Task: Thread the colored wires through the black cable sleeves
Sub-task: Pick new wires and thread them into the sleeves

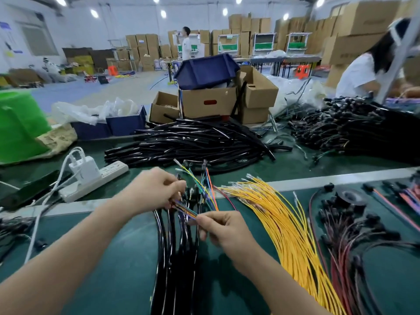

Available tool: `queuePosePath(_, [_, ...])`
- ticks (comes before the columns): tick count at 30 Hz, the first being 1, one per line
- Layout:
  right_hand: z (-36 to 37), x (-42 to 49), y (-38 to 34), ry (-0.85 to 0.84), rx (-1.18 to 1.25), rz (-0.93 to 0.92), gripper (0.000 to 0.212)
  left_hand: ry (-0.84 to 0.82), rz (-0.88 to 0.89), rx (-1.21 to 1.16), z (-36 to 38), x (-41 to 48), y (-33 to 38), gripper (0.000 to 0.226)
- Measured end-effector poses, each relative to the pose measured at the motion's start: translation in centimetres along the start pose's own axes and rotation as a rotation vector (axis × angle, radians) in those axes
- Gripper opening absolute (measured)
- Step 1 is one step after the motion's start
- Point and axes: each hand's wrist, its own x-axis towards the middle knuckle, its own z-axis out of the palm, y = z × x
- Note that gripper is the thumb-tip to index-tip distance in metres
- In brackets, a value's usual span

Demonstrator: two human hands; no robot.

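A short bunch of colored wires (185, 209) stretches between my two hands over the green bench. My left hand (156, 189) grips the bunch at its far end, where green, yellow and orange wire tips (200, 180) fan upward. My right hand (223, 226) pinches the near end of the same bunch between thumb and fingertips. Several glossy black cable sleeves (175, 258) lie beneath my hands, running toward me. A big heap of black sleeves (193, 144) rests farther back on the bench.
A thick bundle of yellow wires (286, 226) lies to the right, with red and black connector leads (350, 237) beyond it. A white power strip (95, 180) with a charger sits at left. Cardboard boxes (209, 102) and a seated person (363, 73) are behind.
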Motion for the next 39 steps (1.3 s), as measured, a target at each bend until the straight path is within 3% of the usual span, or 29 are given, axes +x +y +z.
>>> queuePosePath(3, [-0.6,0.2,0.3,-0.036,0.156,0.123,0.023,0.266,0.138,0.182,0.9,3.8,2.9,0.021])
queuePosePath(5, [-0.9,0.5,0.5,-0.09,0.212,0.19,0.026,0.3,0.25,0.183,2.2,6.8,4.6,0.018])
queuePosePath(8, [-1.3,0.9,0.8,-0.12,0.286,0.254,0.026,0.151,0.305,0.283,5.2,12.0,6.4,0.021])
queuePosePath(14, [-1.4,1.2,1.0,-0.065,0.345,0.338,0.029,-0.188,0.036,0.668,9.0,18.8,4.6,0.036])
queuePosePath(22, [-2.2,1.2,0.6,-0.165,0.316,0.389,0.024,-0.391,-0.176,0.874,7.3,20.1,3.8,0.04])
queuePosePath(26, [-2.3,1.3,0.2,-0.239,0.33,0.394,0.023,-0.355,-0.138,0.844,7.5,20.2,2.5,0.038])
queuePosePath(30, [-2.2,1.2,0.4,-0.26,0.338,0.383,0.024,-0.144,-0.072,0.627,7.1,21.0,1.9,0.025])
queuePosePath(33, [-2.2,1.1,0.7,-0.247,0.346,0.395,0.023,0.1,-0.044,0.016,5.7,21.9,3.1,0.026])
queuePosePath(35, [-2.2,1.2,0.8,-0.221,0.369,0.399,0.022,0.175,0.044,-0.482,3.0,21.5,5.2,0.008])
queuePosePath(39, [-2.5,1.2,1.4,-0.18,0.421,0.424,0.021,0.41,0.202,-0.825,-2.6,16.7,6.9,0.017])
